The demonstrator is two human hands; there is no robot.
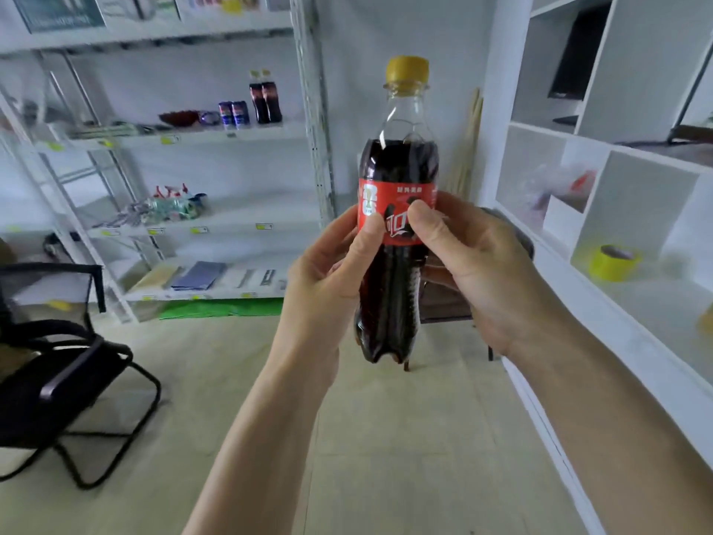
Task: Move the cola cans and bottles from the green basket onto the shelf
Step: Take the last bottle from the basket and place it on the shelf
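Observation:
A cola bottle [397, 160] with a yellow cap and red label is held upright in front of me, in mid-air. My left hand [328, 272] grips its left side and my right hand [482, 264] grips its right side, both thumbs on the label. On the white metal shelf [216, 135] at the back left stand two cola bottles [265, 98] and, just left of them, two blue cans [234, 114]. The green basket is not in view.
A black mesh chair [58, 364] stands at the left on the pale floor. A white cubby cabinet [602, 210] runs along the right, with a yellow tape roll [615, 262] in one cell. Lower shelf boards hold spray bottles and flat packs. A green sheet [223, 307] lies under the shelf.

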